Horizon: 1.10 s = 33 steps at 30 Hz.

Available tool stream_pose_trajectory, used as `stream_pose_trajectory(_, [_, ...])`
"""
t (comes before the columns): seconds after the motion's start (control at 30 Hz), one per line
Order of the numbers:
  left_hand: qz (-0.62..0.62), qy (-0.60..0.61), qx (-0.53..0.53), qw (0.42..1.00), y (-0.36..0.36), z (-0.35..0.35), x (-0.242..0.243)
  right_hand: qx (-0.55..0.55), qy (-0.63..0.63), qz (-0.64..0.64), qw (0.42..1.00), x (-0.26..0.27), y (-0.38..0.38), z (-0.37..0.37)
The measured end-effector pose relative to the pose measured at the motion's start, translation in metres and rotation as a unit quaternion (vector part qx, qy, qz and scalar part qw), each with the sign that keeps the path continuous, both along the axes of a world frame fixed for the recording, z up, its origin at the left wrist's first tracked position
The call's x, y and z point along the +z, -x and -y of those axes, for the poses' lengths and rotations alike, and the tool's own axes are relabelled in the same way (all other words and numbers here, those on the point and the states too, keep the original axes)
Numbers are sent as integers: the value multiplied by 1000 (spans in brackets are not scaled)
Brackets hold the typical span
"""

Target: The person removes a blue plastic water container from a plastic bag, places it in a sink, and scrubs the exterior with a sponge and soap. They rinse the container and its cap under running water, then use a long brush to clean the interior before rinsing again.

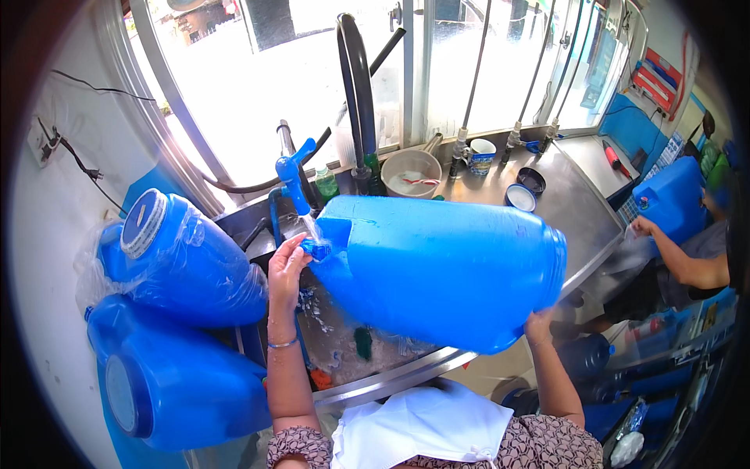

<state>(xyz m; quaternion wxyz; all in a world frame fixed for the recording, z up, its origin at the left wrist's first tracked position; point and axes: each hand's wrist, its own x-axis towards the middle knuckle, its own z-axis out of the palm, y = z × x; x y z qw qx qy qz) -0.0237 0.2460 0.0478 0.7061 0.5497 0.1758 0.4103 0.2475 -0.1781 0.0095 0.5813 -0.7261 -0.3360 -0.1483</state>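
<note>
A large blue plastic water container (433, 264) lies on its side across the metal sink (328, 346), its wide neck towards the right. Under the blue tap (291, 182), my left hand (287, 264) pinches a small blue spigot or cap (318, 250) at the recess in the container's left end. Water runs from the tap onto that small part and the container. My right hand (539, 325) grips the container's lower right end near the neck; its fingers are partly hidden behind the plastic. A green scrubbing pad (362, 343) rests in the sink below the container.
Two more blue containers, a plastic-wrapped one (193, 264) and a bare one (193, 387), stand at the left. Behind the sink are a white pail (404, 170), a mug (481, 156) and round lids (520, 197). At the right, another person's arm (679, 252) reaches beside a blue jug (671, 196).
</note>
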Motion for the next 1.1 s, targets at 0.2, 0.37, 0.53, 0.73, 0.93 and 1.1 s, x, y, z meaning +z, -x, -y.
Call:
stream_pose_trajectory(0.2, [19, 48, 12, 999, -5, 6, -19, 58, 15, 19, 998, -16, -6, -4])
stream_pose_trajectory(0.37, [-275, -408, 281, 824, 8, 19, -14, 59, 71, 61, 994, 0, 2, -20])
stream_pose_trajectory(0.53, [-342, -266, 262, 863, 15, 13, -60, 102, 117, 153, 976, 42, 31, -65])
stream_pose_trajectory(0.73, [-258, -1, 221, 941, 64, -13, -191, 234, 159, 377, 882, 99, 69, -104])
stream_pose_trajectory(0.93, [-73, 272, 101, 954, 88, 17, -229, 260, 190, 436, 841, 123, 78, -138])
stream_pose_trajectory(1.1, [-165, 238, 221, 931, 82, 33, -184, 268, 272, 311, 870, 98, 55, -208])
